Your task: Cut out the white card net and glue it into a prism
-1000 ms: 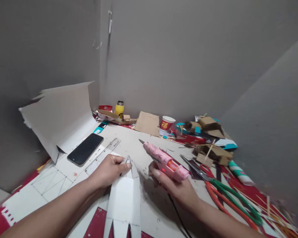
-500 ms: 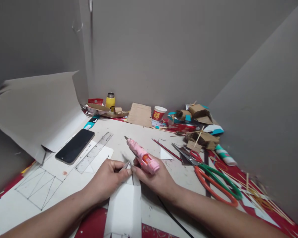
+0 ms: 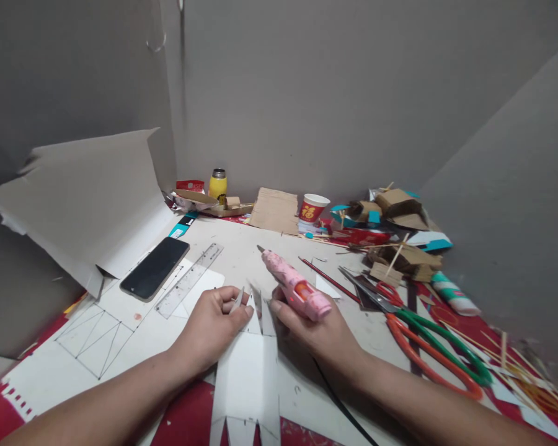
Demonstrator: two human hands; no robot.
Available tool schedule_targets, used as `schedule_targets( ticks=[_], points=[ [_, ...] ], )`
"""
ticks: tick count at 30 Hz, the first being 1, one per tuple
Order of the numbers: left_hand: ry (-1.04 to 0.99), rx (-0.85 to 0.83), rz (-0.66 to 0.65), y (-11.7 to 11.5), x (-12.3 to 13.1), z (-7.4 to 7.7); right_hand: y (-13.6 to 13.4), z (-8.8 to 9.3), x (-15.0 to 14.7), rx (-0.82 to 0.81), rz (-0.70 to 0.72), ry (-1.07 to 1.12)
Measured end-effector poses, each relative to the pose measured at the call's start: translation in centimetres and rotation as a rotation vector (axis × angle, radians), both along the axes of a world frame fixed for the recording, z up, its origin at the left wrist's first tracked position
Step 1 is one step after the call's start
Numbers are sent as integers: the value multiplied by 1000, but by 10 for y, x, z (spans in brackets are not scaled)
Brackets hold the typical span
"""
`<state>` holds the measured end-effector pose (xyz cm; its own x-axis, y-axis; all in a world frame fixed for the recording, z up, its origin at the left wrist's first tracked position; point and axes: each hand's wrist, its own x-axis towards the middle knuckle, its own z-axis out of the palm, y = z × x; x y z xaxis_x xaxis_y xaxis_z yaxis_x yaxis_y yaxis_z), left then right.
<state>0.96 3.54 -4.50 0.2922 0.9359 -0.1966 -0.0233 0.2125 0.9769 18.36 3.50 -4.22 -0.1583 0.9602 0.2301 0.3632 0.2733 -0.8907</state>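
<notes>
My left hand (image 3: 214,325) pinches a pointed flap at the top of a folded white card piece (image 3: 248,378) that lies on the table in front of me. My right hand (image 3: 314,334) is wrapped round a pink glue gun (image 3: 294,287). The gun's nozzle points up and away to the left, and a red light glows on its body. The right hand's fingertips also touch the card's other pointed flaps beside the left thumb. A black cord (image 3: 341,406) runs from the gun toward me.
A black phone (image 3: 154,268) and a clear ruler (image 3: 190,280) lie to the left, beside a big bent grey cardboard sheet (image 3: 81,198). Scissors with orange and green handles (image 3: 428,347), a red paper cup (image 3: 312,209), a yellow bottle (image 3: 217,184), cardboard scraps and thin sticks crowd the right and back.
My right hand has carried the glue gun leftward to the card's tip, and its fingers now meet the flaps next to my left thumb. The view has shifted a little.
</notes>
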Motion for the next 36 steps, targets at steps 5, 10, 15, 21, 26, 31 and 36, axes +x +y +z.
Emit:
schedule_targets(
  ticks=[5, 10, 15, 21, 26, 31, 36],
  points=[
    [-20, 29, 41, 4, -6, -1, -10, 23, 14, 167, 38, -71],
    [16, 70, 90, 5, -9, -6, -21, 37, 17, 418, 171, -260],
    [63, 83, 122, 6, -8, 0, -22, 34, 13, 351, 242, -340],
    [48, 61, 151, 5, -8, 9, -19, 27, 11, 311, 249, -353],
    [61, 76, 186, 5, -7, 10, -16, 22, 9, 298, 260, -343],
    [118, 96, 187, 6, -8, 9, -15, 21, 9, 267, 264, -322],
    [109, 102, 178, 6, -8, 8, -16, 20, 10, 235, 259, -325]
  ],
)
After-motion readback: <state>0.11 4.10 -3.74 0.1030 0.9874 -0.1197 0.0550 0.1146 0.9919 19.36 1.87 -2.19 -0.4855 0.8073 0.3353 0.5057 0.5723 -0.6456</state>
